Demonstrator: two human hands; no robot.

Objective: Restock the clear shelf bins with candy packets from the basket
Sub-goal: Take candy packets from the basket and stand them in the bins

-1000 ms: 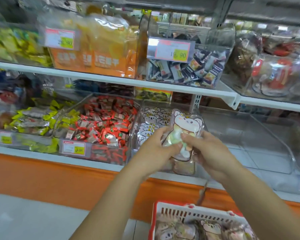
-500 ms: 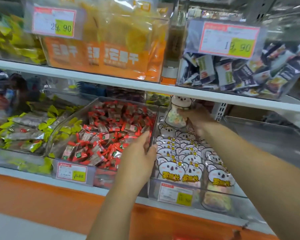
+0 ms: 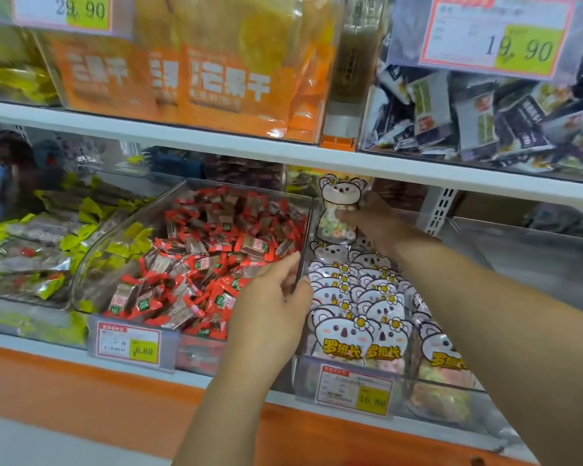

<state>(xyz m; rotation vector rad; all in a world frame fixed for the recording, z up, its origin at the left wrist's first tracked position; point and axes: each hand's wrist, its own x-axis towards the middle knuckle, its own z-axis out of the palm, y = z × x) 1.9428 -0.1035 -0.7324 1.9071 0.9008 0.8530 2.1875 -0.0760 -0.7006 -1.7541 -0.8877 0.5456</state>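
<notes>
a: where's the packet [image 3: 339, 196]?
b: upright at the back of the koala bin [image 3: 431, 386], just under the upper shelf [image 3: 216, 142]. the right hand [image 3: 372, 218] pinches its lower half, fingers curled onto it.
a: and the left hand [image 3: 273, 307]?
b: it grips the clear wall between the koala bin and the red bin [image 3: 91, 264], thumb on the koala side, fingers over the red candies [image 3: 223, 250].
a: how many packets?
b: one in hand. three stand in the bin's front row; the rows behind overlap too much to count.
a: bins?
b: four on the lower shelf [image 3: 48, 341]: green bin [image 3: 24, 307] far left, red, koala, then a clear bin [image 3: 525, 250] at the right.
a: labels?
b: four: 29.90 [image 3: 64, 10] and 19.90 [image 3: 495, 35] up top, 8.80 [image 3: 128, 343] on the red bin, 16.80 [image 3: 354, 388] on the koala bin.
a: above?
b: orange bags [image 3: 216, 79] at the left, dark packs [image 3: 485, 119] at the right.
a: the room?
b: two white shelves, an orange band [image 3: 81, 388] below the lower one, a pale floor [image 3: 48, 442].
</notes>
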